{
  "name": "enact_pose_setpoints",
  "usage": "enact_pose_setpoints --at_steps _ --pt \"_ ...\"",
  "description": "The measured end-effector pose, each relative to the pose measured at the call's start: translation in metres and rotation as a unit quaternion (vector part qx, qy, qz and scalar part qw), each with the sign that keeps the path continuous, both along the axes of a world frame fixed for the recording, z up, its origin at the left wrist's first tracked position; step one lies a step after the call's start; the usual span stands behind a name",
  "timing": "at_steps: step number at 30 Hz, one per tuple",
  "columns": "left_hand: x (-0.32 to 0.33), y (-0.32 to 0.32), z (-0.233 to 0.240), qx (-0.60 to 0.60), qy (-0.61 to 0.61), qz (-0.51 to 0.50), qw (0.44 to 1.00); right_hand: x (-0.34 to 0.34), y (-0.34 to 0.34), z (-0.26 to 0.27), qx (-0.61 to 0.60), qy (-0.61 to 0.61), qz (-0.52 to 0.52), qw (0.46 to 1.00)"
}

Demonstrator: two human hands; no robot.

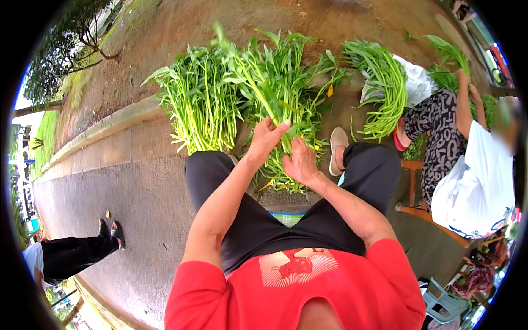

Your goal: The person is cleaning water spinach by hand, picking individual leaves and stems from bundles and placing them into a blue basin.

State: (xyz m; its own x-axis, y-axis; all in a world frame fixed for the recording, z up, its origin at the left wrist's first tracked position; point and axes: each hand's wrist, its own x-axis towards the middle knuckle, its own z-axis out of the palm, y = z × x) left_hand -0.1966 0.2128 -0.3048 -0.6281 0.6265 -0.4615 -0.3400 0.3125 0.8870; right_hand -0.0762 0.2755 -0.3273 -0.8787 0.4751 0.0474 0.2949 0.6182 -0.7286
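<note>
A stalk of water spinach (260,93) slants up and left from between my hands, its leafy top blurred. My left hand (265,138) grips the stem, thumb laid across it. Just below and to the right, my right hand (302,161) has its fingers closed around the lower end and some leaves. Under both hands spreads a loose heap of water spinach (295,66), with torn leaves and a few yellowed bits towards my feet. Left of the heap lies a neater bundle of water spinach (202,99), cut stems pointing towards me.
A further bundle of greens (387,90) lies to the right beside a white plastic bag (416,80). A seated person (474,177) handles greens there. A concrete kerb (119,115) crosses behind the bundles. Someone stands on the pavement (152,231) at left. A pale blue plastic chair (443,303) is lower right.
</note>
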Motion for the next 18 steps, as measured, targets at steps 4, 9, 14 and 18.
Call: enact_pose_setpoints --at_steps 4,9,14,18 --pt "0.011 -0.004 -0.039 -0.055 0.131 -0.015 0.990 -0.002 -0.006 -0.005 -0.065 0.028 -0.048 0.996" --pt "0.017 -0.012 -0.010 -0.043 0.027 0.059 0.997 0.001 0.004 -0.009 -0.134 0.082 -0.077 0.985" --pt "0.022 -0.015 0.009 0.003 -0.205 0.116 0.972 0.008 -0.005 0.014 -0.178 0.176 -0.074 0.965" --pt "0.033 -0.012 0.021 0.124 -0.080 -0.023 0.989 0.022 -0.015 0.010 -0.153 0.211 -0.034 0.965"
